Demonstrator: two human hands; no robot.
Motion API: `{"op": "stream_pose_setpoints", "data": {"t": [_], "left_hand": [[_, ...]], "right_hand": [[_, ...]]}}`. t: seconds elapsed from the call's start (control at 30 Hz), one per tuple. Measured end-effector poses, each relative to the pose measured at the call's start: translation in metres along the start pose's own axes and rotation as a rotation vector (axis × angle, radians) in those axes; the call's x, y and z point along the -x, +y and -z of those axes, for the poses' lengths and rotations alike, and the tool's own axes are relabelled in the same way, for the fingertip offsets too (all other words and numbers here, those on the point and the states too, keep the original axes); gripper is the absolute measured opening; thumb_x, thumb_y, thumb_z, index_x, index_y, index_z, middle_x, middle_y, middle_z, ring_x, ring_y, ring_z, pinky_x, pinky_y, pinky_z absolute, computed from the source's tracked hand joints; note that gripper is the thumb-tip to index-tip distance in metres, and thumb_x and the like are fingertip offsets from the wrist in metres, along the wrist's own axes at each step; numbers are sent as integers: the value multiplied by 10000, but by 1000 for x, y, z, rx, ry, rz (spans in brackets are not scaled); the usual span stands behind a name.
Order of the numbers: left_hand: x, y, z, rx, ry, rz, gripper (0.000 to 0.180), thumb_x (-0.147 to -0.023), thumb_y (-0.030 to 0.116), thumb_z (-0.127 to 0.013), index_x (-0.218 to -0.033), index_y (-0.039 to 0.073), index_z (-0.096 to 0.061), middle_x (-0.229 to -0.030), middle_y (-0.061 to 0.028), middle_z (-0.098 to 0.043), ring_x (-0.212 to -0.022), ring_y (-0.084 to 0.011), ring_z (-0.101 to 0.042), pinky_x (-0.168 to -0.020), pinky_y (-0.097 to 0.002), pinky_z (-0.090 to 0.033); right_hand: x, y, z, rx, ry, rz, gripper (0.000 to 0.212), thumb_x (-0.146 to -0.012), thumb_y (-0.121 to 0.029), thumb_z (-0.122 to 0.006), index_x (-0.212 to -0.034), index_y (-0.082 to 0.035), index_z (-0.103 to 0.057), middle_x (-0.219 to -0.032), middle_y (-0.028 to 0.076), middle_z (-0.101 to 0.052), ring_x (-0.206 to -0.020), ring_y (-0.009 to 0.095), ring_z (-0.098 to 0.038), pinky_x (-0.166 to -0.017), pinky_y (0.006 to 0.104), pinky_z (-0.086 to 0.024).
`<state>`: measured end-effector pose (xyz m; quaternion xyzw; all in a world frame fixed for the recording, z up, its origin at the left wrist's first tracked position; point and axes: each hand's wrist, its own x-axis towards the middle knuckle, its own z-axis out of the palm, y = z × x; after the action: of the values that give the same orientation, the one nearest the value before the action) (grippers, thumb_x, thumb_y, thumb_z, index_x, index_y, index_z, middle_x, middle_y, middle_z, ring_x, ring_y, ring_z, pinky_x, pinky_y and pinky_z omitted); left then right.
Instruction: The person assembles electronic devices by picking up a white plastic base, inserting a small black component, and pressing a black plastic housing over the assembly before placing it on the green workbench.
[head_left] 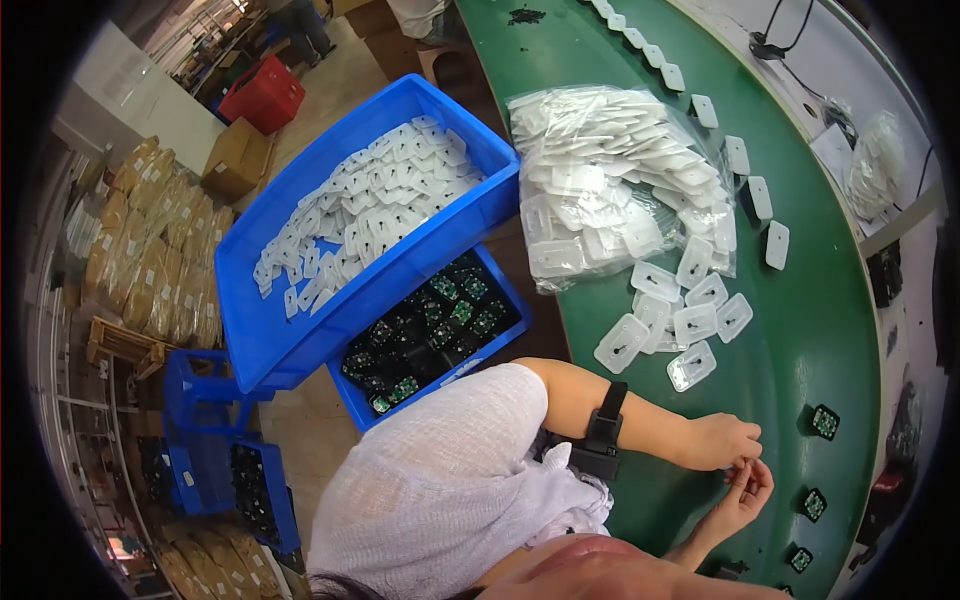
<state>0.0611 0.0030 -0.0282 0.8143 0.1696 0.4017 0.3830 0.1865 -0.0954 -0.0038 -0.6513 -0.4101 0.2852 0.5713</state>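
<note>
- Both hands meet over the green table [800,330], right of the loose covers. Left hand [722,441] is half curled; right hand [742,497] has fingertips bunched against it. We can't tell what, if anything, sits between them.
- If it's a small part, a loose pinch could drop it; we see no tray underneath.
- Loose white covers [695,323] overlap in a heap, far-left of the hands, near the left forearm [655,432]. An elbow swing, or the black strapped-on box [600,435] snagging, could knock some off the left edge.
- Clear bag [600,150] beyond is piled high; a bump could slump it onto the heap.
- Circuit boards [825,422] lie spaced along the right side, parts exposed. A reach right could scrape or shift them.
- Large blue crate [270,330] overhangs the smaller blue bin [518,310] on the left. We can't see its support; a knock may spill covers onto electronics.
</note>
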Motion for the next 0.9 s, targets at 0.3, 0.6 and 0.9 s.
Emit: {"op": "stream_pose_setpoints", "data": {"t": [0.3,0.6,0.9], "left_hand": [[-1,1,-2,37,20,8,131,-828,101,-631,-829,30,-521,-862,-126,-497,-646,-335,-588,-563,-414,-475],[-1,2,1,76,4,23,127,-827,74,-627,-857,38,-509,-867,-130,-481,-665,-348,-577,-582,-424,-473],[0,20,-4,547,5,488,137,-855,-20,-559,-987,-18,-520,-931,-133,-546,-615,-220,-646,-544,-338,-508]], "right_hand": [[-2,0,9,-82,-117,-157,112,-952,-143,-588,-948,-32,-576,-808,12,-574,-684,67,-501,-604,183,-382],[-7,2,11,-162,-134,-214,102,-952,-133,-583,-951,-32,-567,-802,13,-569,-678,65,-499,-596,176,-376],[3,0,11,-111,-10,-155,83,-935,-93,-596,-933,-19,-558,-766,10,-552,-660,58,-490,-587,184,-378]]}}
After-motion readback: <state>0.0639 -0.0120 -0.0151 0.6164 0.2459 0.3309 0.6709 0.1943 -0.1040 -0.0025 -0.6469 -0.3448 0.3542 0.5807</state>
